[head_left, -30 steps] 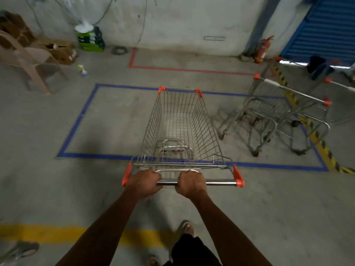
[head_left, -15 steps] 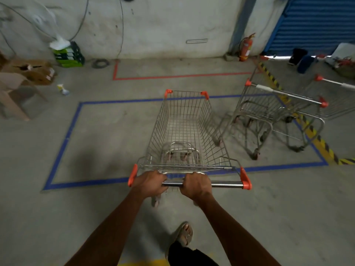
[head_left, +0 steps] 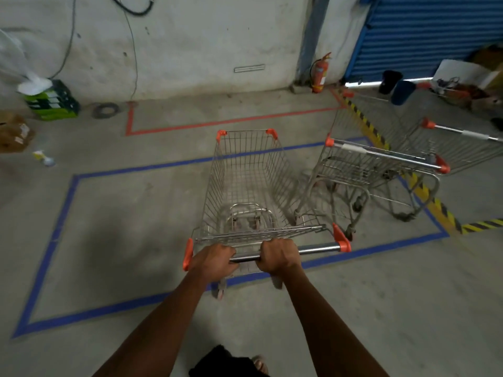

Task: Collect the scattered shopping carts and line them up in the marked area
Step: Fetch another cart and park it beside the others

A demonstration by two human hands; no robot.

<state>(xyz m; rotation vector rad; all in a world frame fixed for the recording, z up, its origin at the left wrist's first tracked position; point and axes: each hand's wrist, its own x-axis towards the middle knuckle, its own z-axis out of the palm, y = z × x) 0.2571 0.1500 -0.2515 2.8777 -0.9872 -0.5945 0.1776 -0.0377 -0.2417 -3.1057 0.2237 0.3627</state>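
- Across the near blue line (head_left: 367, 250) we roll a cart (head_left: 253, 186), left hand (head_left: 215, 261) and right hand (head_left: 277, 255) wrapped round its handle (head_left: 317, 249).
- Next, we judge: ease it alongside the parked cart (head_left: 362, 170), right.

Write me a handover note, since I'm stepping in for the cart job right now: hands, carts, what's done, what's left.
Hands: left hand and right hand both grip the handle bar of the cart being pushed.
Carts: this cart's basket is over the blue marked area; its handle end is at the near blue line. A second cart stands to its right, inside the area near the right edge. A third cart sits beyond the yellow-black stripe, outside the area.
Done: one cart parked inside, though angled.
Left: roll this cart fully in beside the parked one, fetch the third, line all up.
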